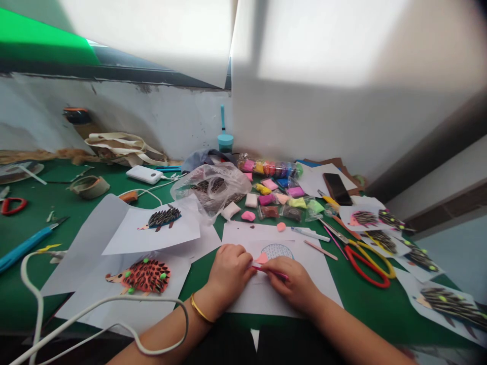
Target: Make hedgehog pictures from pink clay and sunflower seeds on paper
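Observation:
My left hand (228,271) rests curled on a white sheet (315,276), its fingertips pressed against a small pink clay piece (262,258). My right hand (294,284) grips a thin pink stick tool (273,272) whose tip touches that clay. Just above the clay, a dotted blue-grey oval (278,250) is drawn on the sheet. A gold bangle (200,309) circles my left wrist.
Finished seed hedgehogs lie on sheets at left (146,275) and right (451,304). Red-and-yellow scissors (365,258), clay packets (283,200), a plastic bag of seeds (213,187), a phone (337,187), a power bank (144,174) and a blue cutter (26,244) crowd the green table (365,304). A white cable (95,314) loops nearby.

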Tool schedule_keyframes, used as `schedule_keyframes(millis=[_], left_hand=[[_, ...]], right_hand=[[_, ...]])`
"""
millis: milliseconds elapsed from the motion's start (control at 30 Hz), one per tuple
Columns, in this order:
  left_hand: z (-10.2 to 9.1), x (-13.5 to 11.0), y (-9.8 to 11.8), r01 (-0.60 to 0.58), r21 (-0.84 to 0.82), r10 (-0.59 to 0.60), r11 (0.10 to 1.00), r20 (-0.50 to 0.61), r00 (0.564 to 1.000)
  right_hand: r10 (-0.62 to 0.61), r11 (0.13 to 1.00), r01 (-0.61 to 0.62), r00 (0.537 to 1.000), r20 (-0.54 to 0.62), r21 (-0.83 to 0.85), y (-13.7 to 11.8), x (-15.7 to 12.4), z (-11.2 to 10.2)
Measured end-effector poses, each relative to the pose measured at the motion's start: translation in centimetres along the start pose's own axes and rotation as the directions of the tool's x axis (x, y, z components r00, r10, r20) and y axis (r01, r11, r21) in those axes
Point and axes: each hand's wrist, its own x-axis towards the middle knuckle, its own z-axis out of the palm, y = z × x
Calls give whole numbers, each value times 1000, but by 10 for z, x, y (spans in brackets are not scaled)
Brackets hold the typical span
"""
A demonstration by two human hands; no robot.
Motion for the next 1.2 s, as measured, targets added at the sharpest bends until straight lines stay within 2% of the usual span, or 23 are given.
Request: schedule_keyframes(millis=[167,367,500,667,833,933,1033,1200], left_hand=[[1,0,-2,-103,-17,103,994,-39,994],[2,0,-8,-41,-57,35,998,-95,995],[6,-1,-14,-47,-34,42,998,-132,990],[1,-1,-14,-68,-5,67,998,-99,993],[-9,-1,-6,-5,84,14,996,-109,994],[-8,-1,-3,-135,68,142,988,-107,984],[-1,-2,-2,-304,46,306,952,-57,950],[9,-3,-2,-349,84,348,933,26,937]], right_hand=[[37,994,-37,999,-2,103,-5,1,-9],[241,961,-213,958,-156,175,1,1,-22],[309,945,-281,934,-178,166,10,1,-25],[319,943,-290,927,-196,162,15,1,-24],[280,957,-263,948,-150,124,13,-2,-27],[278,959,-269,954,-112,90,11,-6,-29],[302,952,-296,949,-89,81,11,-10,-29],[372,926,-361,921,-117,106,13,-12,-28]])
